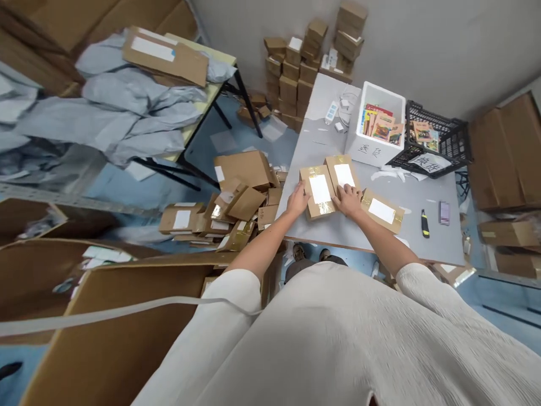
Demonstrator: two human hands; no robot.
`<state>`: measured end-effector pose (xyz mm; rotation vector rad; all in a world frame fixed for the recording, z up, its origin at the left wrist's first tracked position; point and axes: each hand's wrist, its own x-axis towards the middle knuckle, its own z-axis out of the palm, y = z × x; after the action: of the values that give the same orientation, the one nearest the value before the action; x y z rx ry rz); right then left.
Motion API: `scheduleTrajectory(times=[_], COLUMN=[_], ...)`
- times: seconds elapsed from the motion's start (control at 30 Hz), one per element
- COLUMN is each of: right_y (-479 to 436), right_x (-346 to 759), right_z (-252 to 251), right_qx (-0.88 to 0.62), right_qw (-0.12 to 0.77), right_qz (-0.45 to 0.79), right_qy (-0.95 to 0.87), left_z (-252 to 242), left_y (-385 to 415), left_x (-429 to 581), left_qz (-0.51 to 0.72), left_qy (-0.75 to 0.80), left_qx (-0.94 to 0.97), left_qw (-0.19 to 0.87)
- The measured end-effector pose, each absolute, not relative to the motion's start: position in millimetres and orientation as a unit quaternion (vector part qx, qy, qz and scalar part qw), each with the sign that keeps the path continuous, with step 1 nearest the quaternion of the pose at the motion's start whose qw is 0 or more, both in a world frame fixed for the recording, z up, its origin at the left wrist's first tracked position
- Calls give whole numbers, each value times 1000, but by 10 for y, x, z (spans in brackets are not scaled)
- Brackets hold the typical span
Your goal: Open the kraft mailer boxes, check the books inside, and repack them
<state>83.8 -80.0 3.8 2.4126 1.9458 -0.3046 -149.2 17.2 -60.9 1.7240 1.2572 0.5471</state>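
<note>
A taped cardboard box (314,173) with a white label lies near the left side of the grey table. My left hand (298,198) grips its left edge, fingers bent against the side. At its right edge is my right hand (349,199), curled with the thumb side on this box and the fingertips over the lower end of a second labelled box (332,163). The two boxes lie side by side, touching or nearly so. A third labelled box (393,226) lies to the right, partly behind my right forearm.
On the table (308,138) stand a white foam bin (380,93) and a black crate (460,146), both holding colourful booklets. A utility knife (425,224), a phone (443,213) and a power strip (331,113) lie around. Cardboard boxes (243,169) are heaped on the floor leftward; a large open carton (127,327) is nearby.
</note>
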Motion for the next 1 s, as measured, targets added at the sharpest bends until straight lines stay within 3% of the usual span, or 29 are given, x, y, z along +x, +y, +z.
scheduleTrajectory(times=[0.23,0.37,0.7,0.9,1.0], right_y=[-965,-965,-737,-621,-616], right_x=[933,888,523,431,382], right_z=[102,100,14,-108,-204], right_qx=[825,824,732,759,769], right_qw=[50,28,-24,-75,-60], right_qz=[-98,-91,-112,-140,-183], right_qy=[554,559,671,631,609], left_z=[-601,-547,-319,-363,-415], left_y=[345,479,400,484,625], left_x=[-998,-864,-1130,-1497,-1692], left_qz=[236,226,134,147,148], left_qy=[485,494,394,469,526], left_qx=[702,706,851,811,760], left_qw=[465,455,319,316,351])
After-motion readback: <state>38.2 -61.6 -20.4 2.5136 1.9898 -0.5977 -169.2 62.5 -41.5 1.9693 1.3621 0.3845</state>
